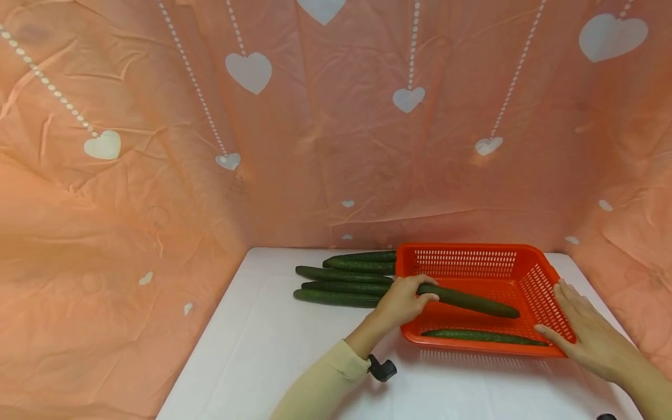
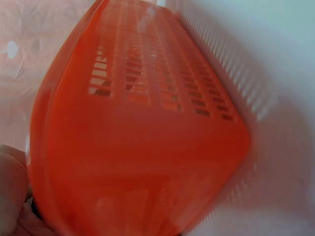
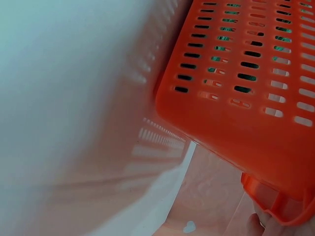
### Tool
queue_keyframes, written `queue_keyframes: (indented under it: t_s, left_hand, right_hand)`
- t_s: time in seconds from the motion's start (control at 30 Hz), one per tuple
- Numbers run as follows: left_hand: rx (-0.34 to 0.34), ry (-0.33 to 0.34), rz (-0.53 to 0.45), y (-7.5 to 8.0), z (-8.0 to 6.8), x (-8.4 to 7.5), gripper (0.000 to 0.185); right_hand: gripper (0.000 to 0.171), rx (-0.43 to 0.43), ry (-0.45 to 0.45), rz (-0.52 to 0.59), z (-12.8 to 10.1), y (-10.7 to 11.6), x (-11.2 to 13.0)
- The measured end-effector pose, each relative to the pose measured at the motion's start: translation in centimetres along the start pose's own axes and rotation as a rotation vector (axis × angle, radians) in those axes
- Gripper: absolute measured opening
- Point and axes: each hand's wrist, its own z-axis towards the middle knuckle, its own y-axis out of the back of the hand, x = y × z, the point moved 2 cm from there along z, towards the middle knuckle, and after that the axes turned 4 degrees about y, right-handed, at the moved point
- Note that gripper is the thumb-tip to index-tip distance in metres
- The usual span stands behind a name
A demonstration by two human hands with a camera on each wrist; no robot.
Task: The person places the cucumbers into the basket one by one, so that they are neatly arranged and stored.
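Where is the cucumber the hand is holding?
In the head view, the left hand grips the cucumber over the orange basket, above another cucumber lying inside.

Left grip curled, right grip flat

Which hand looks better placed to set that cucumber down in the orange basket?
Left, probably: the left hand already grips the cucumber over the orange basket. The right hand only rests straight-fingered on the basket's rim.
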Motion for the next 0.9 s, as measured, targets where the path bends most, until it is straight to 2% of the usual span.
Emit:
queue_keyframes:
  t_s: [0.2, 0.47, 0.67, 0.9]
  left_hand:
    - [0.021, -0.031, 0.058, -1.8, 0.8, -1.5, 0.031]
    - [0.063, -0.012, 0.118, -3.8, 1.1, -2.2, 0.025]
    - [0.095, 0.006, 0.173, -3.8, 1.1, -2.2, 0.028]
    - [0.082, -0.065, 0.146, -2.7, 0.8, -2.3, 0.030]
  right_hand:
    - [0.098, -0.006, 0.008, -0.007, -0.1, 0.0, 0.0]
    - [0.097, -0.014, 0.016, 0.002, 0.0, 0.0, 0.1]
    - [0.097, -0.028, 0.031, -0.019, 0.0, 0.1, 0.0]
    - [0.097, -0.016, 0.014, -0.006, -0.1, -0.1, 0.0]
